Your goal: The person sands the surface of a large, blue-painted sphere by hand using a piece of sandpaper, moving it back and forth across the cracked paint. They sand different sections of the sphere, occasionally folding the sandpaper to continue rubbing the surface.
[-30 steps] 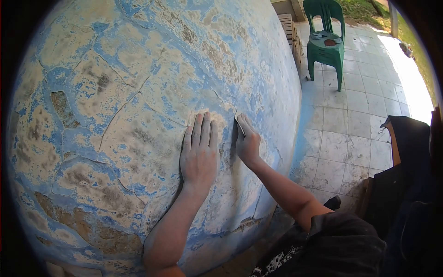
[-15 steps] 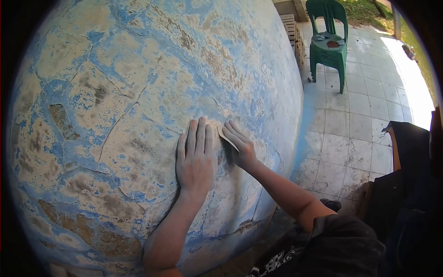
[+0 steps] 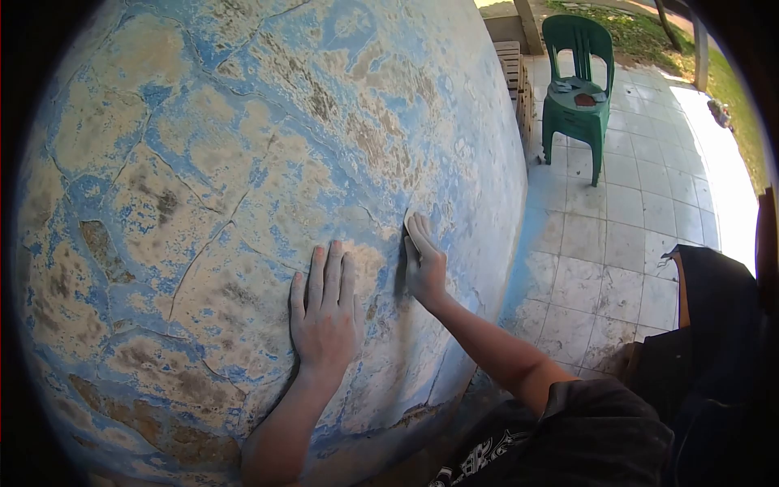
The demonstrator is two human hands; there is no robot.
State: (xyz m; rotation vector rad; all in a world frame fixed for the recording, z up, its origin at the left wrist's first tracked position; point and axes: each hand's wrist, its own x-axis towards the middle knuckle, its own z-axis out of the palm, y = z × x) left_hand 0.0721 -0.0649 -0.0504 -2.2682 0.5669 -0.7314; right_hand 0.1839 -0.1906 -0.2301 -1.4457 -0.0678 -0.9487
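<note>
A wall (image 3: 203,162) with worn blue and cream paint, cracks and bare patches fills the left and middle of the view. My left hand (image 3: 326,321) lies flat against it, fingers pointing up and slightly apart, holding nothing. To its right, my right hand (image 3: 426,264) presses a thin, pale sanding sheet (image 3: 410,221) on the wall. The sheet's light edge shows along the left side of the fingers; the rest is hidden under them. Pale dust coats both hands.
A green plastic chair (image 3: 578,97) with scraps on its seat stands on the tiled floor (image 3: 604,243) at the upper right. Wooden crates (image 3: 511,69) stand by the wall's far end. Dark cloth (image 3: 714,284) hangs at the right. Grass lies beyond the tiles.
My right hand has moved with the sheet a little right and down in view, its fingers now more upright. My left hand appears lower and further left. The whole view has shifted slightly.
</note>
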